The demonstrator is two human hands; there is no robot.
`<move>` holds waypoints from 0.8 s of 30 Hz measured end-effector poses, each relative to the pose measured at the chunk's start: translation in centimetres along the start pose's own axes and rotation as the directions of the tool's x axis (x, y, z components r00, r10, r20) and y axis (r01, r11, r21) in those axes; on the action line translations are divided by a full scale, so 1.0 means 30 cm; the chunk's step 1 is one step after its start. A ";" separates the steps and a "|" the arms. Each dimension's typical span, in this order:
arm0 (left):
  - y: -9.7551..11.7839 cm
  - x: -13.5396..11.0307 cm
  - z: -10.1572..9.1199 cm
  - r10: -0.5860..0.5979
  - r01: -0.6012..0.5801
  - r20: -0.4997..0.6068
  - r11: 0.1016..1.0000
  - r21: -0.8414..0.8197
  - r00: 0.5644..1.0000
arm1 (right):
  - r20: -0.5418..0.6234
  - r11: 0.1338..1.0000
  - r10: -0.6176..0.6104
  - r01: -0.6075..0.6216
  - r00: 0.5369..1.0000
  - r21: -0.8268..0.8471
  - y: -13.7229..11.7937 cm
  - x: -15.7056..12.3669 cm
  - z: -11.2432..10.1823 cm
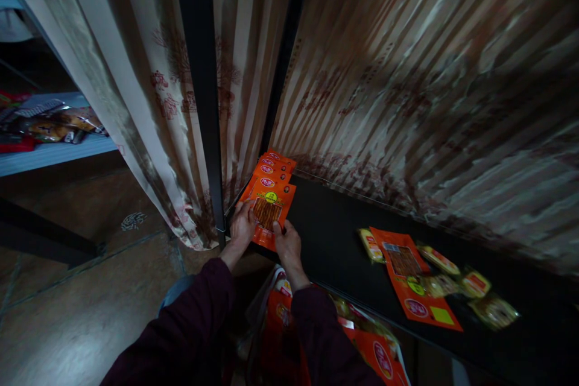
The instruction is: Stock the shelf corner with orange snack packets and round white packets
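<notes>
Head feed: both my hands are on the front packet (268,215), a flat rectangular pouch in orange film, window showing brown strips, round yellow mark above it. Left hand (243,223) is clamped on its left edge; right hand (288,246) pinches the lower right corner, thumb on the face, fingers hidden. Packet is at the left end of the black shelf (335,211), ahead of matching pouches (274,169) overlapped like shingles. Shelf is smooth and dark. Further right on it: a loose orange pouch (404,270), lying askew, small film-wrapped snacks (476,283) around it, one overlapping its edge. Pleated curtain (407,84) with dark red print hangs behind; a straight dark post (202,72) stands just left of the row. Below the shelf edge: more orange packs (380,357), partly covered by my right sleeve (325,325). Floor (113,319) is large tile, dull sheen.
</notes>
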State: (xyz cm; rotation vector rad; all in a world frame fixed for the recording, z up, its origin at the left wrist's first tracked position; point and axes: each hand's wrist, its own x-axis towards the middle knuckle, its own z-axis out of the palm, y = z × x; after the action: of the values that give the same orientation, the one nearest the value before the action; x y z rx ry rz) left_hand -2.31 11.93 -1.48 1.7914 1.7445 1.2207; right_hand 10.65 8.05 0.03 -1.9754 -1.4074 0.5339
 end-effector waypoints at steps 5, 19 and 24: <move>-0.016 0.020 0.014 0.025 -0.025 -0.007 0.999 0.032 1.000 | 0.013 0.991 0.008 -0.006 1.000 -0.133 -0.011 0.022 0.005; -0.034 0.046 0.022 0.070 -0.067 -0.010 0.981 0.180 0.998 | 0.062 0.961 0.052 -0.033 0.997 -0.273 -0.049 0.052 -0.001; -0.032 0.049 0.025 0.073 -0.067 -0.022 0.975 0.211 0.997 | 0.072 0.950 0.053 -0.028 0.996 -0.311 -0.054 0.063 0.008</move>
State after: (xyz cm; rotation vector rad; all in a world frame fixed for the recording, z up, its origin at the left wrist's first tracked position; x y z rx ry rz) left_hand -2.55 13.71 -2.14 1.9775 1.9043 1.1305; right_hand 10.04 10.25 1.08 -2.2555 -1.5821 0.4337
